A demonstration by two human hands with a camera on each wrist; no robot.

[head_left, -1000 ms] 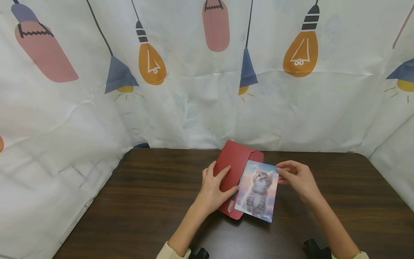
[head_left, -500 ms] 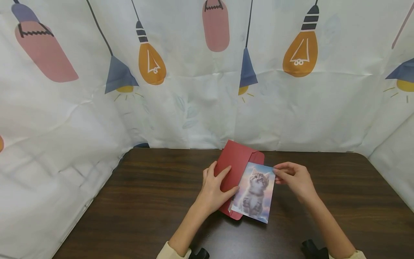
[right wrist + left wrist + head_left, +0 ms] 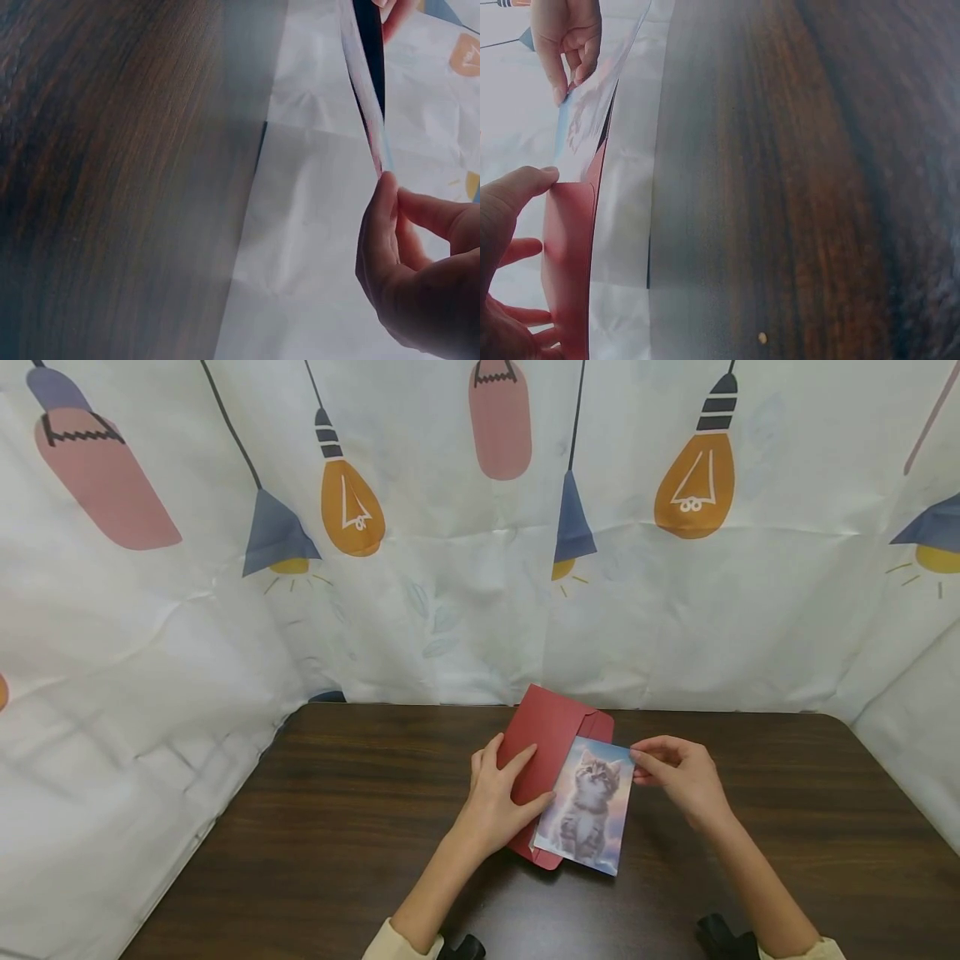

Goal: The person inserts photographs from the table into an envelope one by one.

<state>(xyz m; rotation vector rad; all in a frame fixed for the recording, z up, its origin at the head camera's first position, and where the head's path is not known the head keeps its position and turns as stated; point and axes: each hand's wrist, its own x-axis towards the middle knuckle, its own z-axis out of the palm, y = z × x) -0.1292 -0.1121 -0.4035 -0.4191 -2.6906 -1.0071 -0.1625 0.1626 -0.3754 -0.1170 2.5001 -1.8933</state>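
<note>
A red envelope (image 3: 545,727) lies slantwise in the head view, its flap side toward the right. My left hand (image 3: 491,806) holds it with fingers spread over its face and the thumb at the opening. A card with a kitten picture (image 3: 588,810) overlaps the envelope's right side, its left edge beside my left thumb. Between thumb and fingers, my right hand (image 3: 686,777) pinches the card's upper right corner. In the left wrist view the envelope (image 3: 568,255) and card (image 3: 585,135) show at a steep angle; the right wrist view has the card (image 3: 364,82) nearly edge-on.
The dark wood-grain table (image 3: 337,827) extends to both sides of the hands. A white curtain (image 3: 465,602) printed with lamps and bulbs hangs behind its far edge and along the left. Black wrist mounts (image 3: 726,937) sit near the cream sleeves.
The card has moved a little left and slightly down, further over the envelope's opening side, with the right hand following. The left hand and envelope have hardly moved.
</note>
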